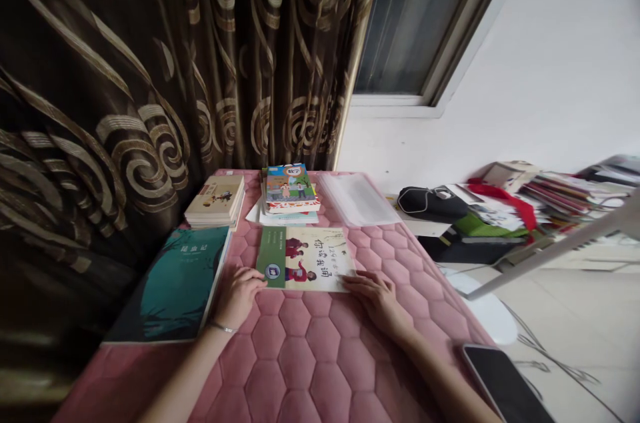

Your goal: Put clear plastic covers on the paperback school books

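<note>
A thin booklet (306,259) with a green band, a cream cover and figures in red lies turned sideways on the pink quilted surface. My left hand (239,296), with a bracelet at the wrist, grips its near left corner. At the near right corner, my right hand (375,299) holds the edge, its fingertips over the cover. Just left of my left hand lies a large teal book (183,279). Beyond the booklet, a small stack of books has a blue illustrated cover (289,184) on top.
A stack of beige books (216,198) stands at the back left, and clear plastic sleeves (360,199) lie at the back right. A phone (505,383) rests near the right edge. Behind hangs a patterned curtain (240,56); papers and a black pouch (433,204) sit farther right.
</note>
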The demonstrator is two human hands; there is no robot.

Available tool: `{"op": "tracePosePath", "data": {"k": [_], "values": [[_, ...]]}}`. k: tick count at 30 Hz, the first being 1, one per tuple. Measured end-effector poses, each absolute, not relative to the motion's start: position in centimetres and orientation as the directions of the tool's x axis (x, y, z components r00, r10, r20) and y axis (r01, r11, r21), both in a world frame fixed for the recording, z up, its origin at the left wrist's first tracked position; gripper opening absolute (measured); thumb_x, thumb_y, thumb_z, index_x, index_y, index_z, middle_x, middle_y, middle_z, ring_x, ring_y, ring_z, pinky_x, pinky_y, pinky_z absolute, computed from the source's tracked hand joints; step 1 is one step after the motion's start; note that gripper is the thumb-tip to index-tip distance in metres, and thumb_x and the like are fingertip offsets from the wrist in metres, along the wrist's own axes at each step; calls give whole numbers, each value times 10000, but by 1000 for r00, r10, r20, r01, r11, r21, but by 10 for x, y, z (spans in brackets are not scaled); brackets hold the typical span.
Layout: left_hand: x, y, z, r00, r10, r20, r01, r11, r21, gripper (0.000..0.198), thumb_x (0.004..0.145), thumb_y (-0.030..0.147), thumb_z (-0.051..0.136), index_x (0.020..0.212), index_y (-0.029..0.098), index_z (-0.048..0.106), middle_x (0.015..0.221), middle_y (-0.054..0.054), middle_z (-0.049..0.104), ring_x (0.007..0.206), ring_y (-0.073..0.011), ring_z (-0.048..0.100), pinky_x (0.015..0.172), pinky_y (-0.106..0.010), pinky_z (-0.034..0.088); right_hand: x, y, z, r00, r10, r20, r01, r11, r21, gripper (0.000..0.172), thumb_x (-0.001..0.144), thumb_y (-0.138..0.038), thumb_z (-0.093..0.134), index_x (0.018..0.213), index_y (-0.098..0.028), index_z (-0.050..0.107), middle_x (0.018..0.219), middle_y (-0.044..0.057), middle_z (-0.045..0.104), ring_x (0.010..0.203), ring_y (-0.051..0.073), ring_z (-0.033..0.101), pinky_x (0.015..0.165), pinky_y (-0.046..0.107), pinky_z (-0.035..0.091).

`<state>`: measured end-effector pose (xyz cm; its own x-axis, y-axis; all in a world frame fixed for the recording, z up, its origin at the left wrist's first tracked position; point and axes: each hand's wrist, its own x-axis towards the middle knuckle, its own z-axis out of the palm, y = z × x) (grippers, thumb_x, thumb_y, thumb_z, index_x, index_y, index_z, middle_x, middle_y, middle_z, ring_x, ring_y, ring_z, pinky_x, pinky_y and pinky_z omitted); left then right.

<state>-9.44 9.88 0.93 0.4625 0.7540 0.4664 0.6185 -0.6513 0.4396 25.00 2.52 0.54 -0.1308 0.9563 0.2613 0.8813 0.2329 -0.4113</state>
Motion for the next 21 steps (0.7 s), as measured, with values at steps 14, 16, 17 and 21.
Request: {"op": "tracePosePath", "data": {"k": [14, 16, 17, 21], "values": [[-81, 87, 8, 282, 865, 416, 758, -466, 456, 154, 692, 161, 726, 832, 196, 671, 1138, -80, 543, 1052, -247, 587, 914, -411, 504, 253, 80, 25, -174, 954, 245, 888, 259, -381, 297, 913, -297, 454, 1056, -254, 711, 1159, 72, 672, 1098, 240, 567, 931, 420, 437], [-70, 83, 12, 349, 838, 420, 793, -503, 343, 220, 700, 151, 735, 898, 208, 659, 1221, -84, 511, 1127, -273, 531, 958, -450, 460, 242, 107, 31, -137, 971, 198, 936, 192, -293, 310, 923, -284, 437, 1115, -246, 678, 1243, 76, 626, 1149, 247, 533, 933, 423, 424], [-65, 82, 15, 403, 815, 416, 800, -535, 272, 226, 725, 148, 718, 931, 218, 653, 1230, -79, 514, 1145, -277, 510, 966, -465, 443, 236, 121, 34, -126, 975, 184, 947, 173, -270, 320, 926, -280, 433, 1154, -239, 654, 1281, 82, 600, 1183, 253, 507, 941, 427, 412], [-50, 84, 26, 592, 712, 377, 768, -640, 3, 211, 874, 132, 545, 1031, 248, 627, 1093, -55, 599, 1045, -223, 542, 992, -490, 386, 215, 167, 40, -124, 983, 138, 958, 155, -240, 340, 924, -264, 434, 1223, -246, 595, 1309, 90, 574, 1211, 257, 486, 964, 441, 367]]}}
